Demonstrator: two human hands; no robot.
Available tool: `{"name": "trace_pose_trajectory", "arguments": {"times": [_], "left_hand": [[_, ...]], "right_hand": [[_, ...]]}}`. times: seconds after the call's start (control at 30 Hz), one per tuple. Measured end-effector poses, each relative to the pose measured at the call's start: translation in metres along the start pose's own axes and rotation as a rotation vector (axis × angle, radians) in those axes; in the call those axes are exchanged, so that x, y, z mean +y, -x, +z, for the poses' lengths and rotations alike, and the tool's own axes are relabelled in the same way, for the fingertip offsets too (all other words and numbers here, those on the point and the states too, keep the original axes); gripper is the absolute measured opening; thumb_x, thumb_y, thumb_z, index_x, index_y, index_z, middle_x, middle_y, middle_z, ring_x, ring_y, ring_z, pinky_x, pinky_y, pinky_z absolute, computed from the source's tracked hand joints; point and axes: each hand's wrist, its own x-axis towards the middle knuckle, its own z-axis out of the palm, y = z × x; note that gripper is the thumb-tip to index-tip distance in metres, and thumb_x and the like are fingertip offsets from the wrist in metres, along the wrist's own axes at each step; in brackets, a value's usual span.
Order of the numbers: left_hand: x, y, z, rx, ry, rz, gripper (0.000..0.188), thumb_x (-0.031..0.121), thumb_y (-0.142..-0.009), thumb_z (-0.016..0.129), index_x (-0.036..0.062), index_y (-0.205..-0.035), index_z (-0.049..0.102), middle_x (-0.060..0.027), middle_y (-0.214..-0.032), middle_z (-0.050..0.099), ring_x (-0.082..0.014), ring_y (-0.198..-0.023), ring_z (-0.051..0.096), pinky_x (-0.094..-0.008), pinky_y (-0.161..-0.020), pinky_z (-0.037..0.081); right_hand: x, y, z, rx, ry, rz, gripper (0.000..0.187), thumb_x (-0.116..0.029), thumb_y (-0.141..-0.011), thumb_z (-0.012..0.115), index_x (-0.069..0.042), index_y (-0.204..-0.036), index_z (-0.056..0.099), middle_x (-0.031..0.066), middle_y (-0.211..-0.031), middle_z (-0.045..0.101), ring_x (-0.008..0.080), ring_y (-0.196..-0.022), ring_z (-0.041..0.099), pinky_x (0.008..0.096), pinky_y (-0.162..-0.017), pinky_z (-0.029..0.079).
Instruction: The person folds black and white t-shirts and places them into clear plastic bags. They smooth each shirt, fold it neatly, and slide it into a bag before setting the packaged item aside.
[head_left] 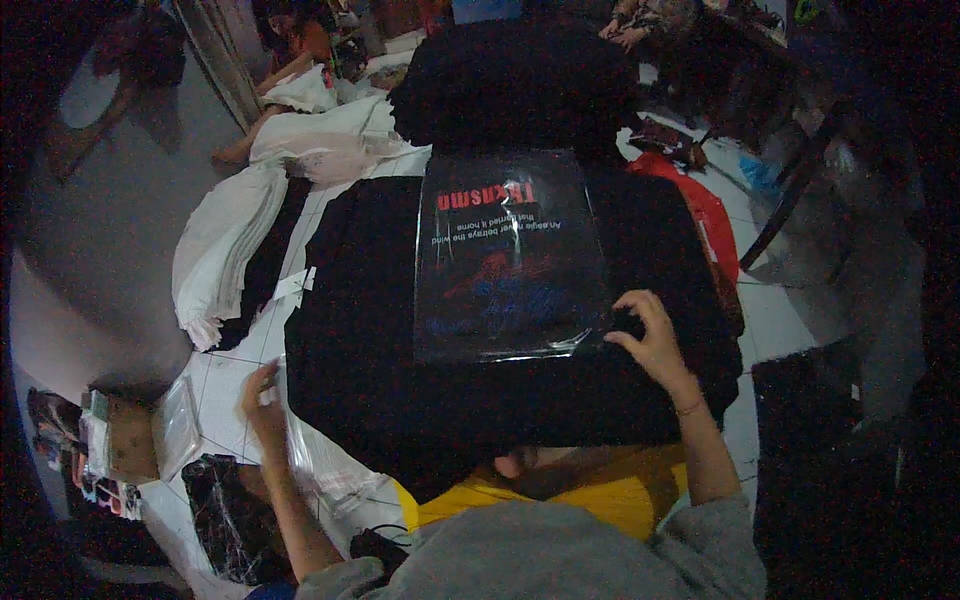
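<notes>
A folded black garment [510, 265] with a red, white and blue print lies flat in a clear plastic bag, on a wide pile of black cloth [360, 330] in front of me. At the bag's lower right corner is my right hand [650, 335], its fingers curved and the thumb apart from the forefinger, with nothing visible between them. Off the pile's left edge, my left hand [263, 405] is raised with the fingers partly stretched, slightly blurred and holding nothing I can see. Clear plastic bags [325, 465] lie beside the left forearm.
White cloth stacks [220, 250] lie on the tiled floor to the left. More black cloth [515, 85] is heaped beyond the pile. A red bag [700, 210] lies at right, a cardboard box [132, 440] at lower left. Other people's hands [628, 36] show at the far side.
</notes>
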Motion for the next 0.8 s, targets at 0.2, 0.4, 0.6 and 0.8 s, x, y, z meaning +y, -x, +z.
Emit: {"name": "trace_pose_trajectory", "arguments": {"times": [0.2, 0.4, 0.6, 0.8], "left_hand": [[0.126, -0.038, 0.095, -0.453, -0.306, 0.749, 0.029, 0.009, -0.076, 0.06, 0.0138, -0.104, 0.065, -0.0041, -0.119, 0.06, -0.024, -0.111, 0.056, -0.0388, -0.097, 0.041], [0.119, -0.045, 0.107, -0.384, -0.063, 0.696, 0.009, 0.015, -0.086, 0.059, 0.0136, -0.093, 0.065, 0.0009, -0.099, 0.067, -0.0194, -0.11, 0.058, -0.0441, -0.105, 0.031], [0.139, -0.033, 0.143, -0.315, 0.178, 0.039, 0.013, 0.019, -0.093, 0.054, 0.0084, -0.089, 0.06, -0.0023, -0.071, 0.059, -0.0206, -0.076, 0.058, -0.0455, -0.102, 0.026], [0.157, -0.019, 0.164, -0.11, -0.515, 0.191, 0.015, 0.014, -0.088, 0.055, 0.0063, -0.101, 0.057, -0.0077, -0.107, 0.058, -0.0223, -0.11, 0.052, -0.0537, -0.107, 0.017]], "right_hand": [[0.0, 0.008, 0.004, 0.005, 0.215, -0.328, 0.01, -0.007, -0.073, 0.073, -0.007, -0.081, 0.066, 0.0043, -0.089, 0.067, 0.0207, -0.086, 0.062, 0.0342, -0.082, 0.044], [0.001, 0.001, 0.001, 0.094, 0.166, -0.173, 0.005, -0.009, -0.077, 0.07, -0.006, -0.074, 0.068, 0.0043, -0.073, 0.067, 0.0174, -0.073, 0.063, 0.0296, -0.076, 0.044], [0.003, -0.012, 0.008, 0.022, -0.053, 0.237, 0.012, -0.016, -0.081, 0.07, -0.005, -0.076, 0.071, 0.0043, -0.067, 0.068, 0.0134, -0.059, 0.063, 0.0288, -0.059, 0.048], [-0.009, -0.047, -0.013, -0.312, 0.197, 0.548, 0.029, -0.031, -0.077, 0.075, -0.003, -0.079, 0.065, 0.0075, -0.065, 0.066, 0.017, -0.061, 0.065, 0.0303, -0.058, 0.049]]}}
